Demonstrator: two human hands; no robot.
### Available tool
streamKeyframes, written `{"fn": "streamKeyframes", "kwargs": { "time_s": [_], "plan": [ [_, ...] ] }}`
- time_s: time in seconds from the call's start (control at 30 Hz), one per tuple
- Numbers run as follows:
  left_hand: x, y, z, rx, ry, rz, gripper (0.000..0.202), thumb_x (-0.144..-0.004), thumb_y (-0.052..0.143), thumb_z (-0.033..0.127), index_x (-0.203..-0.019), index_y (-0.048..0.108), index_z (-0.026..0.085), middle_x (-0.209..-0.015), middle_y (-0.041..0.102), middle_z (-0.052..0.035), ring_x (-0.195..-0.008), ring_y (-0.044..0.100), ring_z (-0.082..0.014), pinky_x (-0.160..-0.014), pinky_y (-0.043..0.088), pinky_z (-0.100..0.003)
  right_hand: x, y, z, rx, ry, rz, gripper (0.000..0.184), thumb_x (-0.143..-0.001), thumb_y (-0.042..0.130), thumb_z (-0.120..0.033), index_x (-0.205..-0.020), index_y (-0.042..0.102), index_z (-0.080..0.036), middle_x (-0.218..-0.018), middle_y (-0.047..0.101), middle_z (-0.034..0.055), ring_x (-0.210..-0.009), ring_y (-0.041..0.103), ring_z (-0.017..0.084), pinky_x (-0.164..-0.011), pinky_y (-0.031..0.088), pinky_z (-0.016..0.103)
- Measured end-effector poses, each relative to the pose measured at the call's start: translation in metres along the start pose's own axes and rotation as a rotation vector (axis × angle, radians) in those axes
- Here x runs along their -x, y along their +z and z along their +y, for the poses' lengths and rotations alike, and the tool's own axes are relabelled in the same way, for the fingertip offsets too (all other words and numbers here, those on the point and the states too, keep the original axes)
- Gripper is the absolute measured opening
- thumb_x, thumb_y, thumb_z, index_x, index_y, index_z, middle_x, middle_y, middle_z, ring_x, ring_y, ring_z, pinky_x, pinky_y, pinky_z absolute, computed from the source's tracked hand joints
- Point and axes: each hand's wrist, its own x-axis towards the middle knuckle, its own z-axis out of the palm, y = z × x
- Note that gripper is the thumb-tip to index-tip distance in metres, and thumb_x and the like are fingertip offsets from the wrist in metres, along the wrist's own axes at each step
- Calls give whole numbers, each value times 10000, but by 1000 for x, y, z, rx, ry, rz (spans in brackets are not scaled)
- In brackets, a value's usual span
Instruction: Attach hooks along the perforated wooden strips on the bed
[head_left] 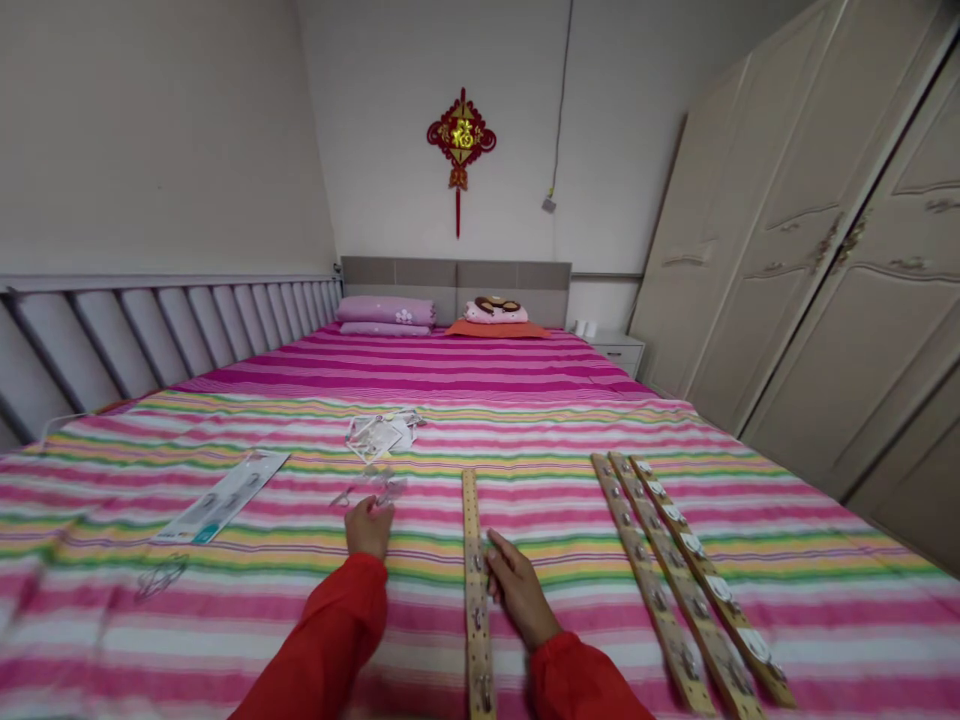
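Observation:
My left hand (369,526) is at some crumpled clear plastic (381,487) on the striped bedspread. Its fingers are curled together, and what they hold, if anything, is hidden. A narrow wooden strip (472,530) with a row of holes lies lengthwise before me, with several small metal fittings (478,618) along its nearer part. Beside its right edge is my right hand (523,592), index finger stretched out and the other fingers bent, close to one of the fittings. I cannot make out anything held there.
Three similar strips (660,580) with metal fittings lie to the right; the outermost carries white pieces (718,588). A pile of white cards (382,433), a long packet (225,497) and a wire-like tangle (162,574) are to the left. Pillows (386,312) stand by the headboard.

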Motion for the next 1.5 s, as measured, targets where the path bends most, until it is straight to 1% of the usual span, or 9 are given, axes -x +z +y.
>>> {"fn": "streamKeyframes", "kwargs": {
  "time_s": [0.13, 0.3, 0.47, 0.63, 0.83, 0.97, 1.13, 1.3, 1.5],
  "plan": [
    [-5, 4, -6, -55, 13, 5, 106, -520, 623, 278, -572, 597, 189, -616, 623, -58, -805, 614, -288, -834, 444, -401, -1, 0, 2, -59, 6, 9, 623, -655, 717, -489, -1162, 609, -145, -586, 580, -15, -397, 462, 94, -366, 316, 218],
    [8, 5, 1, -12, -36, 10, 130, -570, 606, 309, -563, 590, 181, -593, 634, -59, -658, 612, -243, -711, 474, -385, -1, 1, 0, -100, 1, 17, 593, -637, 735, -471, -1114, 624, -137, -581, 589, -16, -383, 464, 88, -355, 314, 210],
    [41, 6, 17, 251, -146, -50, 271, -523, 708, 356, -688, 652, 149, -695, 691, -52, -716, 620, -196, -716, 481, -330, -3, 0, 1, -150, -11, 28, 557, -629, 739, -467, -1061, 632, -132, -572, 608, -11, -365, 465, 84, -342, 306, 201],
    [88, 18, 30, 431, -286, -211, 471, -455, 777, 442, -791, 696, 122, -684, 670, -19, -562, 526, -104, -563, 430, -260, -2, 0, 0, -181, -9, 46, 509, -629, 731, -487, -982, 649, -129, -573, 612, -12, -364, 467, 80, -348, 306, 199],
    [118, 28, 52, 536, -427, -313, 487, -391, 828, 423, -760, 720, 125, -731, 692, -43, -572, 551, -98, -539, 423, -240, 1, -2, -3, -168, -3, 31, 413, -565, 787, -433, -832, 695, -132, -514, 606, -16, -388, 449, 80, -393, 308, 204],
    [123, 23, 63, 455, -344, -372, 397, -432, 817, 384, -724, 739, 127, -936, 722, -113, -778, 644, -189, -683, 490, -279, 3, -4, -7, -214, -12, 1, 383, -544, 819, -369, -835, 717, -141, -585, 642, 1, -442, 476, 84, -432, 321, 208],
    [130, 14, 71, 337, -198, -442, 289, -483, 776, 371, -654, 743, 140, -1075, 694, -141, -1030, 613, -300, -861, 477, -348, 11, 2, -16, -242, -62, -39, 372, -533, 840, -307, -862, 734, -168, -671, 657, 6, -567, 541, 112, -528, 402, 231],
    [136, 10, 80, 333, -166, -558, 280, -509, 761, 392, -640, 738, 146, -996, 720, -128, -1011, 621, -303, -868, 474, -359, 19, 12, -32, -234, -135, -44, 359, -548, 833, -295, -881, 738, -199, -736, 684, 11, -668, 579, 149, -673, 459, 293],
    [144, 8, 89, 368, -142, -644, 355, -526, 768, 435, -709, 726, 134, -759, 730, -84, -785, 653, -228, -745, 497, -310, 23, 15, -48, -236, -140, -50, 234, -626, 783, -363, -747, 733, -170, -623, 666, 6, -530, 541, 110, -538, 422, 240]
  ]
}}
